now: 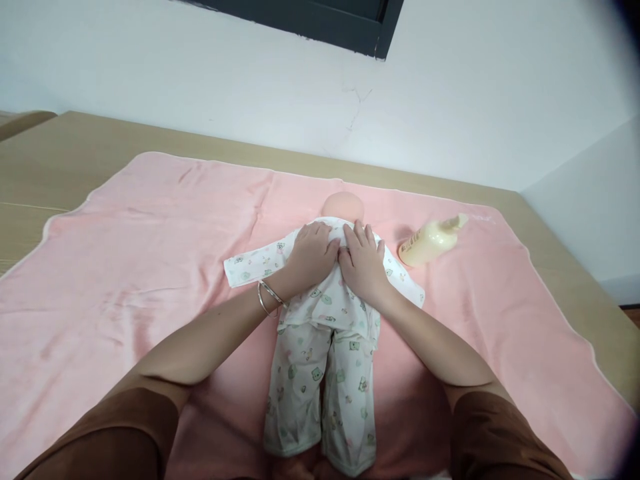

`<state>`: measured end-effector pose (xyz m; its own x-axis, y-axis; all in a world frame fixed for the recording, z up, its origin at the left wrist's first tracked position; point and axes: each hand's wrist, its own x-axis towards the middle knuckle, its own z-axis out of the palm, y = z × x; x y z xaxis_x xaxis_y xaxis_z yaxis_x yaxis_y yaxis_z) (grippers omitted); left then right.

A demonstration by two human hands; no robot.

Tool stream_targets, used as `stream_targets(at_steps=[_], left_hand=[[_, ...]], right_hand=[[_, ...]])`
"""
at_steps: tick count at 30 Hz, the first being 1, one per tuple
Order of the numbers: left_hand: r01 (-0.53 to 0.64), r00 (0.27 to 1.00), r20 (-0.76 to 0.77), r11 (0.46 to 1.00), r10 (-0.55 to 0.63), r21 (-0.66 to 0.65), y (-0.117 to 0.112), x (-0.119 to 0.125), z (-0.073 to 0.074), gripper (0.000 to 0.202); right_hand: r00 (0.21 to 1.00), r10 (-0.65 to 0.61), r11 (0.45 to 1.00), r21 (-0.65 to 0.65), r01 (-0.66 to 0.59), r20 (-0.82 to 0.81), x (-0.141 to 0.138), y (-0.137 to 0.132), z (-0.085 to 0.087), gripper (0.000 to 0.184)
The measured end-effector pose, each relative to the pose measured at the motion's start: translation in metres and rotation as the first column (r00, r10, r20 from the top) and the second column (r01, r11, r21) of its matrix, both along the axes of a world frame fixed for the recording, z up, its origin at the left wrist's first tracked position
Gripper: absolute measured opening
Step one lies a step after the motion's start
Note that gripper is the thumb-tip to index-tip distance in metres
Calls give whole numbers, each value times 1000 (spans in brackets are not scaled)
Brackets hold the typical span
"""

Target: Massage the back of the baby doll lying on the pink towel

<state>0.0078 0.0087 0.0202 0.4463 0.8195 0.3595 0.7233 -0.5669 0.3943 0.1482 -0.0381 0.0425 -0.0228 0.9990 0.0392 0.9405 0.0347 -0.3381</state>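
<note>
A baby doll [327,300] lies stretched out with its smooth, bare head [343,205] away from me. It wears a white top and white trousers [295,393], both printed with small green figures. My left hand [314,250] rests flat on the left of the doll's upper body, a silver bangle [270,293] around the wrist. Beside it, my right hand [363,259] lies palm down on the right of the upper body, fingers spread. Both hands are open and touch the cloth of the top. The doll's face is not visible.
A pink blanket [175,267] spreads under the doll on a wooden table [30,173]. To the right, a cream pump bottle [430,241] lies tilted on the blanket. Behind the table rises a white wall [250,87] with a dark frame [340,23].
</note>
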Motion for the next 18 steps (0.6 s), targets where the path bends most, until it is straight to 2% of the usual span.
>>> stream_targets(at_steps=[4,9,13,16,18], left_hand=[[11,981,193,1000,-15,22,8,0,-8,35],[19,939,344,997,7,-71,15,-1,-11,43],[1,899,434,990,62,-142,15,0,-9,41],[1,877,472,981,93,-195,15,0,-7,37],[5,863,494,976,105,-216,16,0,-6,36]], right_hand=[[996,93,995,22,-93,-2,2,0,2,59],[946,323,946,25,-323,-6,11,0,11,55],[940,340,933,117,-340,16,11,1,6,55],[936,349,926,138,-352,50,8,1,1,58],[939,340,923,175,-343,47,8,-1,0,54]])
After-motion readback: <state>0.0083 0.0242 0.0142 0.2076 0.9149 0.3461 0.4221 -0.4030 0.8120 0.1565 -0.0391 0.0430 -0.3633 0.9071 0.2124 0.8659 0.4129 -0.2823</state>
